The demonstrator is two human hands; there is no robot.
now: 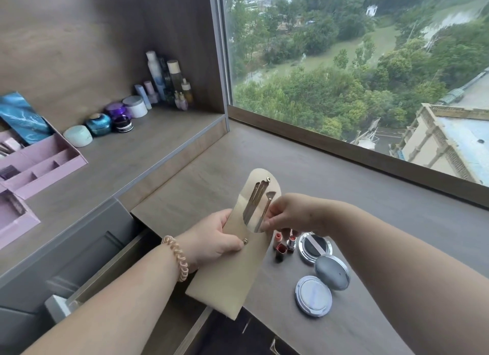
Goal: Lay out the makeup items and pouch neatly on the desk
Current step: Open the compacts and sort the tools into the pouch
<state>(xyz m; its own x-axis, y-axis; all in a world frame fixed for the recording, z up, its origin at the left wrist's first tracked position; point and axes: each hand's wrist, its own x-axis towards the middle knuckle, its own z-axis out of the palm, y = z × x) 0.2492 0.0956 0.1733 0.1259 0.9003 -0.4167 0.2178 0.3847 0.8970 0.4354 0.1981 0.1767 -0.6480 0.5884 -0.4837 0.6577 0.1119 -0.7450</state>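
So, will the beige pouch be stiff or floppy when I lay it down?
Probably fairly stiff: the pouch juts flat past the left hand without drooping. Likely light, one edge grip carries it. The brushes look loose under the open flap, where the right hand pinches one; tipped, they may slide out.

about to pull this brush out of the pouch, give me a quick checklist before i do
1. Left hand grips the pouch: ok.
2. Pouch flap open, snap undone: ok.
3. Right hand pinches a single brush at the opening: ok.
4. Other brushes clear of the pull: cannot tell, they lie close beside it.
5. Bare desk for laying it down: ok, there is free surface beyond the lipsticks and open compact.
6. Pouch over the desk, not the open drawer: not ok, its lower end hangs over the drawer.
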